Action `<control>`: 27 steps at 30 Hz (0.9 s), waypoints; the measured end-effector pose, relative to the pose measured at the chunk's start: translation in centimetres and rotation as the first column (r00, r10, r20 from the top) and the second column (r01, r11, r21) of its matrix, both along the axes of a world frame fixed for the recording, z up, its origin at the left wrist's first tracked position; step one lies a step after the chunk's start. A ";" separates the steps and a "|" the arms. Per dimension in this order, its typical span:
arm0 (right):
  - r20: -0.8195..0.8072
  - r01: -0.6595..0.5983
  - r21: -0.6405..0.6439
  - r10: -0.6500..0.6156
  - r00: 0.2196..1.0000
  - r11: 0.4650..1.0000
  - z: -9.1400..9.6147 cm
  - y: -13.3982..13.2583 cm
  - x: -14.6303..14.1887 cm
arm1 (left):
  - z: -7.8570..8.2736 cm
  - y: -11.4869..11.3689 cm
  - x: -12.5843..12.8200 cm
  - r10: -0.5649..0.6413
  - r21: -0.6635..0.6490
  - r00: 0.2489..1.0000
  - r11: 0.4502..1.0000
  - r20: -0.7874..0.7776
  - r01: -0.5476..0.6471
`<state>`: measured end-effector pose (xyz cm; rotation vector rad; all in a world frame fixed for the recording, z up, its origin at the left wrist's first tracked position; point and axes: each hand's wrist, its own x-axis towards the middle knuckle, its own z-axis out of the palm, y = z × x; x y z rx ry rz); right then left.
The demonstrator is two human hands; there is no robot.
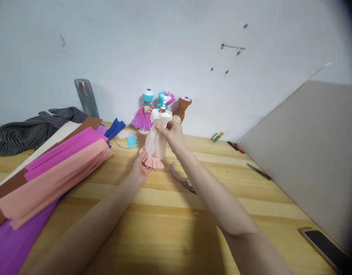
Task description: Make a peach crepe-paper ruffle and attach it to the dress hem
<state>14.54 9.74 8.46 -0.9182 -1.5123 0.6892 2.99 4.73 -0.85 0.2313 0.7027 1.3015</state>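
A small mannequin doll in a cream paper dress (156, 142) with a peach ruffled hem stands in the middle of the wooden table (164, 229). My right hand (172, 133) pinches the dress at its shoulder. At the ruffled hem, my left hand (140, 170) holds the skirt from below. Three other dressed mannequins stand behind against the wall: a pink and teal one (144, 114), a teal one (165, 98) and a brown one (182, 107).
Sheets of crepe paper (50, 175) in pink, peach, purple and brown lie at left, with striped cloth (29, 130) and a metal flask (86, 97) behind. A tape roll (177, 172), scissors (258, 171), a phone (326, 248) and a grey board (313, 145) sit at right.
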 end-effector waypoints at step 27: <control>0.148 0.063 -0.051 -0.055 0.987 0.997 -0.4 -1.0 0.4 | 0.7 -0.7 0.1 -0.212 -0.074 0.975 0.976 -0.065 0.207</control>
